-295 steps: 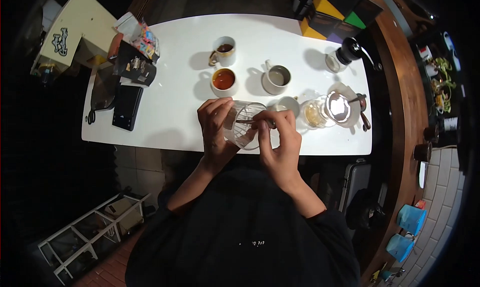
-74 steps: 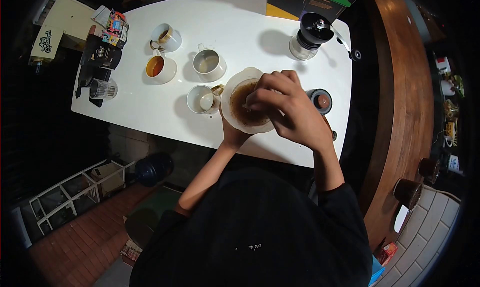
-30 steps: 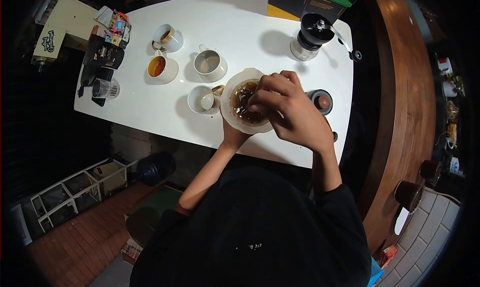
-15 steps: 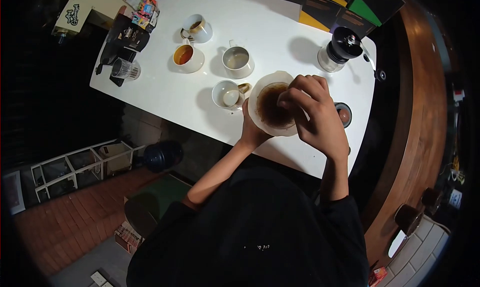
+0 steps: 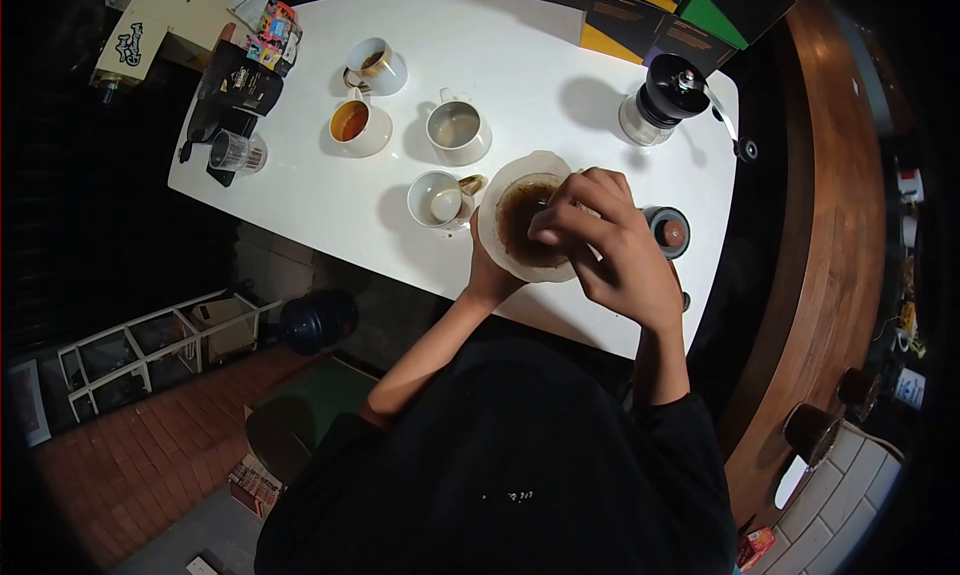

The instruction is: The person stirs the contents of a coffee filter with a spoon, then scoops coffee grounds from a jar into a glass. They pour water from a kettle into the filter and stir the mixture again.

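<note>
"Two of your hands on one thing, yeah?"

"Yep. Your left hand (image 5: 492, 277) is curled round the near-left side of the filter cone (image 5: 545, 163), holding it; most of its fingers are hidden underneath."

"And your right hand (image 5: 622, 250)?"

"Over the cone's right side, fingers bent close together above the dark brown liquid (image 5: 520, 220). Can't tell if you're pinching anything."

"Cone's location?"

"Right of middle, near side of the white surface (image 5: 330, 210). Can't tell if its base touches down."

"Nearby stuff, quick."

"Just left of it, your pale mug (image 5: 430, 193) with the brown-marked handle. Farther back, the grey-lined mug (image 5: 458, 140). Far left of that, the amber-filled mug (image 5: 368, 130), then the mug with dark contents (image 5: 385, 67)."

"Right side?"

"Lidded round container (image 5: 668, 232) beside your right hand, hand grinder (image 5: 665, 100) farther back, dark boxes (image 5: 660, 25) at the far edge."

"Left end?"

"Clear ribbed glass (image 5: 238, 153), near the black pouch (image 5: 243, 83) and the colourful pouch (image 5: 275, 37)."
</note>
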`<state>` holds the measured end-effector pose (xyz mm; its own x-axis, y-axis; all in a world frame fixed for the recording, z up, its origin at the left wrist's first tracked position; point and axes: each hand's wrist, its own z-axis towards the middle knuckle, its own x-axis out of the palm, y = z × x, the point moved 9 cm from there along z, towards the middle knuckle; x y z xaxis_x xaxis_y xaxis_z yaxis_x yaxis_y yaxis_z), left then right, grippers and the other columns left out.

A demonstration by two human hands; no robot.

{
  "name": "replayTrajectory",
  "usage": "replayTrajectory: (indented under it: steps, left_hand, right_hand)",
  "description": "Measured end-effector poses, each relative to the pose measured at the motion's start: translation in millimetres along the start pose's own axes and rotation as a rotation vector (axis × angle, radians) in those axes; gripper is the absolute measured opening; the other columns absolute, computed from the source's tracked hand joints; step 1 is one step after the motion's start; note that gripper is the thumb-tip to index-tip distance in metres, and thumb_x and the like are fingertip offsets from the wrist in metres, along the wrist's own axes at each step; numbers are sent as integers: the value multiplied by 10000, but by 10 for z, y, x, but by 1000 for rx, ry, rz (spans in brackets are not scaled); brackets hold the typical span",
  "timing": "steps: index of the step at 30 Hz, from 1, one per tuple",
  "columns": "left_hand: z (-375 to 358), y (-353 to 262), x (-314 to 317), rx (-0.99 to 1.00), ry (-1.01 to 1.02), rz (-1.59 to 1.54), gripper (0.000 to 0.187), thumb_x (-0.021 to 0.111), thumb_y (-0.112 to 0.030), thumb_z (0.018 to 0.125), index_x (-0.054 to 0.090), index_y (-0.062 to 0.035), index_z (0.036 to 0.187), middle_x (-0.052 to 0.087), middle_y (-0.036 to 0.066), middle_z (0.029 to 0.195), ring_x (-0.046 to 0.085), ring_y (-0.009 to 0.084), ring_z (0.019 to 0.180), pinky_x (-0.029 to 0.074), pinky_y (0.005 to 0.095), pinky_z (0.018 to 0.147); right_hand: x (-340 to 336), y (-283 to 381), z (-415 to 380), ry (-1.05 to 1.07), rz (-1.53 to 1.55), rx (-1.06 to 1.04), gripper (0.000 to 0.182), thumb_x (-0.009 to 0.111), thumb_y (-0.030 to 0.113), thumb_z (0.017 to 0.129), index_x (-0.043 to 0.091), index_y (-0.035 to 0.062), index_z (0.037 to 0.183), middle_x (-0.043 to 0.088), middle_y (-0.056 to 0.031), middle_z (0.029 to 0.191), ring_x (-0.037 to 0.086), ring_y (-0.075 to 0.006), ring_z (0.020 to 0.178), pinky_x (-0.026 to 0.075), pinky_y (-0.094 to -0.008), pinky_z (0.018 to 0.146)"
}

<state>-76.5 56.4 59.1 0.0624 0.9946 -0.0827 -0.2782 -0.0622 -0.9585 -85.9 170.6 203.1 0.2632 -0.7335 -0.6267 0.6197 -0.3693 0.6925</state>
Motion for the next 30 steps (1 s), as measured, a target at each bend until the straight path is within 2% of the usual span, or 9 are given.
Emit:
replayTrajectory:
  steps: [4, 7, 11, 13, 17, 20, 23, 26, 30]
  left_hand:
    - [2, 2, 6, -37, -35, -73, 629, 898, -133, 740, 602, -15, 1282, 696, 107, 1213, 686, 208, 1105, 564, 358, 940]
    - [-3, 34, 4, -20, -7, -34, 633, 897, -117, 734, 599, -1, 1280, 698, 115, 1209, 688, 208, 1105, 565, 358, 947]
    - [22, -38, 31, -3, 21, -9, 629, 895, -114, 732, 603, -2, 1277, 702, 110, 1201, 694, 205, 1087, 570, 357, 934]
    - [27, -85, -1, -8, -44, -100, 621, 892, -110, 732, 607, -7, 1274, 704, 105, 1193, 698, 201, 1068, 573, 356, 923]
    - [-15, 43, -5, -25, -18, -66, 614, 890, -106, 735, 608, -5, 1270, 704, 108, 1188, 697, 202, 1072, 573, 360, 928]
    - [-9, 66, 37, -18, 32, -31, 618, 890, -97, 737, 601, 1, 1274, 701, 116, 1193, 693, 206, 1088, 571, 365, 939]
    - [-2, 28, 15, -2, -30, -79, 615, 887, -102, 746, 596, -6, 1280, 700, 110, 1197, 689, 204, 1096, 571, 364, 934]
    - [0, 51, 8, -3, -27, -79, 617, 879, -99, 757, 587, -9, 1293, 694, 110, 1210, 687, 203, 1099, 569, 360, 934]
    - [-5, 133, 54, -30, 91, -13, 679, 877, -112, 766, 537, -14, 1345, 666, 113, 1268, 670, 212, 1137, 551, 366, 966]
  right_hand:
    - [-63, -56, -35, -82, -34, 70, 268, 687, -37, 711, 678, 55, 962, 579, -97, 988, 546, -304, 966, 385, -410, 979]
    - [-32, -29, -88, -35, -22, 63, 231, 690, -29, 744, 672, 56, 958, 569, -90, 970, 539, -295, 954, 380, -400, 966]
    - [-63, -27, -68, -84, 48, 30, 205, 698, -20, 769, 673, 56, 958, 567, -87, 969, 535, -289, 944, 377, -396, 944]
    - [-142, -77, -75, -151, -58, 87, 195, 697, -19, 782, 675, 56, 960, 568, -83, 959, 531, -286, 933, 374, -392, 927]
    - [-112, -53, -94, -81, 17, 29, 175, 694, -10, 798, 677, 63, 956, 566, -73, 937, 526, -282, 921, 369, -393, 913]
    - [-109, -58, -66, -108, 66, 55, 182, 697, -12, 792, 679, 65, 956, 570, -70, 934, 530, -276, 918, 368, -397, 928]
    - [-142, -65, -61, -139, -78, 77, 178, 704, -3, 796, 682, 63, 960, 572, -73, 931, 533, -272, 917, 372, -397, 929]
    - [-88, -40, -58, -67, -41, 54, 155, 706, 9, 820, 681, 60, 964, 571, -77, 916, 537, -275, 915, 380, -392, 923]
    - [-117, -48, -74, -123, 48, 72, 134, 707, 9, 841, 686, 53, 966, 577, -78, 902, 543, -287, 897, 394, -382, 906]
